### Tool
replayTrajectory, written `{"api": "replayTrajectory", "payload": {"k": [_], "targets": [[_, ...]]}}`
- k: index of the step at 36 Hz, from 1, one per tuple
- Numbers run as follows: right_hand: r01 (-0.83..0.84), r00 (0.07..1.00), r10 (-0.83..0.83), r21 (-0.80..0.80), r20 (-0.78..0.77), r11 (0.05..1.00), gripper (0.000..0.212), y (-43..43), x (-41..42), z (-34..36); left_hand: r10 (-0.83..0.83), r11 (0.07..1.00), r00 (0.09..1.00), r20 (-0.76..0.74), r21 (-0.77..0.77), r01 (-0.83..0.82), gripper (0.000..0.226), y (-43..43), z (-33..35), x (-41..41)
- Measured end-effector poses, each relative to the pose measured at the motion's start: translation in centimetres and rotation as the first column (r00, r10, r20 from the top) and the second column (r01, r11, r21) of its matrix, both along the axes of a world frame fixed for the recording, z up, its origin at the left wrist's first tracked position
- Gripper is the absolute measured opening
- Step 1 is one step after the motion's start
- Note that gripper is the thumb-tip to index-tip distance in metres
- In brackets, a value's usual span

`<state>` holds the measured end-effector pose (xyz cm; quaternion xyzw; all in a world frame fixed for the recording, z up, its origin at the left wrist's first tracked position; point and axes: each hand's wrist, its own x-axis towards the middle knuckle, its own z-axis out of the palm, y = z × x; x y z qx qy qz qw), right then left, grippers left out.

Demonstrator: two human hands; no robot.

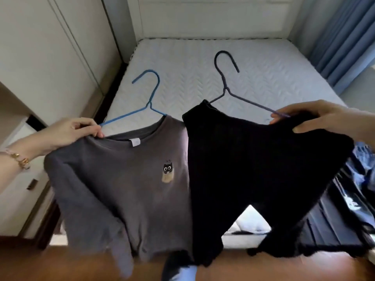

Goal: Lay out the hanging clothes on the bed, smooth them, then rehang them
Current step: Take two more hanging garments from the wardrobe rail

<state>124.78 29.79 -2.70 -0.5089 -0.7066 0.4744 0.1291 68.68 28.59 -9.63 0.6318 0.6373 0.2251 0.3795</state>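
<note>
I hold two garments up in front of the bed (203,63), a bare white quilted mattress. My left hand (71,132) grips the shoulder of a grey long-sleeved top (125,179) with a small cat print, together with an arm of its blue wire hanger (151,102). My right hand (320,118) grips the shoulder of a black garment (259,169) and the arm of its dark wire hanger (225,84). Both garments hang down side by side, their hems near the floor. Both hanger hooks point away from me over the mattress.
White wardrobe doors (50,57) stand along the left. Blue curtains (349,37) hang at the right. More dark clothes (345,209) hang at the lower right. Brown wooden floor (71,264) lies below, and a padded headboard (213,17) closes the far end of the bed.
</note>
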Motion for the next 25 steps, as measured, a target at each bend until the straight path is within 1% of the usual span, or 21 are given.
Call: {"api": "replayTrajectory", "payload": {"k": [2, 4, 9, 11, 13, 15, 19, 21, 23, 25], "targets": [[-0.008, 0.988, -0.004, 0.082, 0.152, 0.997, 0.061, 4.9, -1.3, -1.2, -0.005, 1.000, 0.999, -0.050, -0.009, 0.005, 0.029, 4.2, -1.2, -0.9], [0.018, 0.973, -0.049, 0.139, 0.224, 0.990, 0.066, 9.7, -2.3, -3.0, -0.012, 1.000, 0.994, -0.106, -0.005, 0.012, 0.027, 8.3, -2.6, -1.8], [0.129, 0.955, -0.151, 0.101, 0.257, 0.987, 0.060, 18.5, -3.8, -8.1, -0.068, 0.996, 0.985, -0.157, -0.060, 0.060, 0.028, 18.5, -6.6, -3.4], [0.150, 0.949, -0.171, 0.097, 0.266, 0.984, 0.059, 21.2, -4.1, -10.1, -0.084, 0.996, 0.980, -0.182, -0.050, 0.077, 0.025, 22.1, -8.4, -3.8], [0.194, 0.936, -0.218, 0.113, 0.275, 0.974, 0.056, 23.8, -4.3, -12.5, -0.087, 0.996, 0.976, -0.198, -0.045, 0.080, 0.027, 25.6, -10.3, -4.3], [0.244, 0.924, -0.272, 0.134, 0.270, 0.961, 0.048, 26.3, -4.4, -15.1, -0.084, 0.996, 0.971, -0.222, -0.039, 0.078, 0.030, 28.9, -12.3, -4.7], [0.299, 0.898, -0.351, 0.216, 0.265, 0.929, 0.039, 31.2, -5.0, -20.3, -0.075, 0.997, 0.965, -0.252, -0.025, 0.071, 0.031, 34.5, -16.1, -4.9], [0.302, 0.867, -0.378, 0.260, 0.326, 0.917, 0.034, 33.9, -5.3, -23.0, -0.091, 0.996, 0.953, -0.288, -0.026, 0.087, 0.029, 37.0, -18.4, -4.6], [0.297, 0.818, -0.407, 0.308, 0.406, 0.904, 0.035, 36.0, -5.8, -25.7, -0.102, 0.995, 0.937, -0.335, -0.038, 0.095, 0.026, 39.4, -20.8, -4.5], [0.303, 0.772, -0.447, 0.357, 0.453, 0.884, 0.032, 37.5, -6.4, -28.2, -0.093, 0.996, 0.915, -0.393, -0.043, 0.082, 0.025, 41.5, -23.1, -4.8]]}}
